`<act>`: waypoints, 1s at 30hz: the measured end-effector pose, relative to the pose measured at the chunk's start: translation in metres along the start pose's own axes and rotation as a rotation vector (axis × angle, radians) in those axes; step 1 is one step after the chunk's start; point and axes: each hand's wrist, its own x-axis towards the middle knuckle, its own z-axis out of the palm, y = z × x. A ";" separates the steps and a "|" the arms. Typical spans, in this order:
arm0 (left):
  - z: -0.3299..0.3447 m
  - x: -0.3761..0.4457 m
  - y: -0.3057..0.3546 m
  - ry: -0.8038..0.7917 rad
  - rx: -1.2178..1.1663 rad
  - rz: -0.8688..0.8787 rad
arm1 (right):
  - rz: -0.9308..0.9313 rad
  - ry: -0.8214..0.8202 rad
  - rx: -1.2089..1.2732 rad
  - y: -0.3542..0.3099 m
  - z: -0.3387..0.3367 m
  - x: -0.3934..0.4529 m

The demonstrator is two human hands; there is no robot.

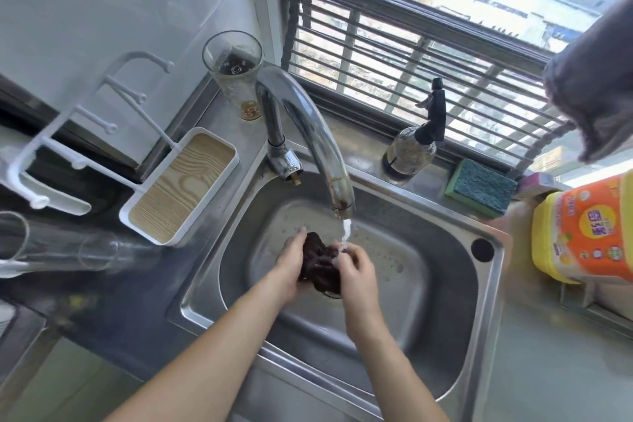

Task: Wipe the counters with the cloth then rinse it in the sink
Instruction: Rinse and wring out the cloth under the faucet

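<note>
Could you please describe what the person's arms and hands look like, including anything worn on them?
Both forearms are bare right up to the bottom edge of the picture: no sleeves in view. The left hand and right hand wear no gloves, and no rings, watch or bracelets are visible. The fingernails that show look short and unpainted.

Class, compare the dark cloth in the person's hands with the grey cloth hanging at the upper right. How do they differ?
The dark cloth is bunched between both hands under running water over the sink; the grey cloth hangs loose and untouched, away from the water. The dark cloth looks brownish-black, the other grey. Both are cleaning cloths.
</note>
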 end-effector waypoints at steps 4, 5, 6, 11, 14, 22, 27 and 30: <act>0.017 -0.010 -0.014 -0.104 0.057 -0.002 | -0.256 0.210 -0.457 0.011 0.022 -0.001; 0.019 -0.010 -0.019 -0.110 0.072 0.003 | -0.236 0.274 -0.460 0.010 0.023 0.007; 0.020 -0.010 -0.022 -0.102 0.078 0.011 | -0.190 0.312 -0.451 0.006 0.022 0.018; 0.021 -0.013 -0.014 -0.094 0.141 0.079 | -0.074 0.380 -0.373 -0.018 0.017 0.035; 0.013 -0.008 0.002 -0.068 0.073 0.111 | -0.338 0.269 -0.446 -0.010 0.036 -0.011; 0.024 -0.012 -0.017 -0.222 0.203 0.198 | 0.054 0.332 -0.430 -0.019 0.008 0.052; 0.012 0.000 0.002 -0.089 0.150 0.176 | -0.286 0.225 -0.530 0.000 0.033 -0.007; 0.010 -0.005 -0.002 -0.138 0.231 0.201 | -0.257 0.260 -0.564 0.000 0.027 0.014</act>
